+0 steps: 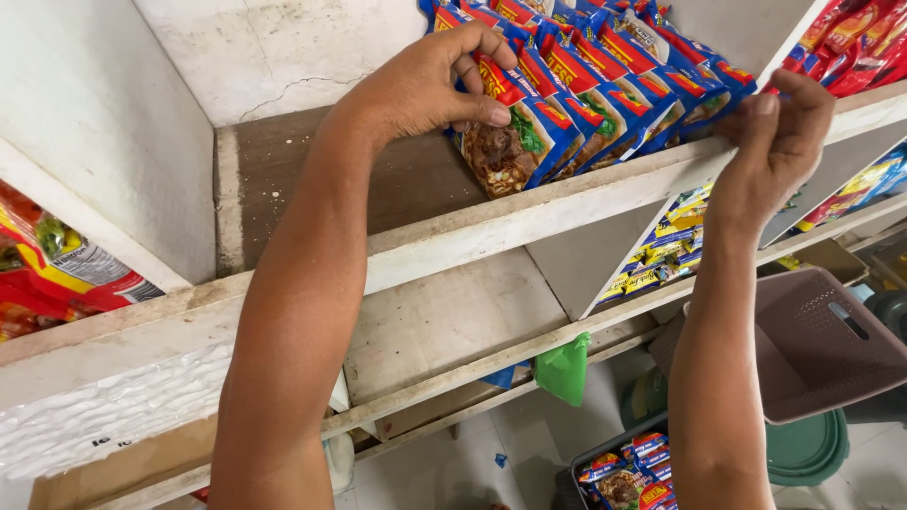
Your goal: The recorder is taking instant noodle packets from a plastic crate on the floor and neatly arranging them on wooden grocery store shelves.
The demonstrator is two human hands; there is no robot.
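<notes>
A row of blue and red noodle packets (605, 90) stands leaning on the upper shelf compartment (312, 179). My left hand (430, 80) reaches up and grips the front packet (510, 142) at the row's left end, fingers over its top. My right hand (779, 137) is raised at the right end of the row, fingers touching the last packets by the white divider (746, 28). Both forearms stretch up from the bottom of the head view.
The white wooden shelf rail (529, 222) runs across the front. Red packets (57, 264) fill the left compartment, more red ones (855, 42) the right, yellow packets (661, 250) a lower shelf. Below stand a brown plastic basket (812, 349), a green bag (565, 368) and a crate of blue packets (628, 472).
</notes>
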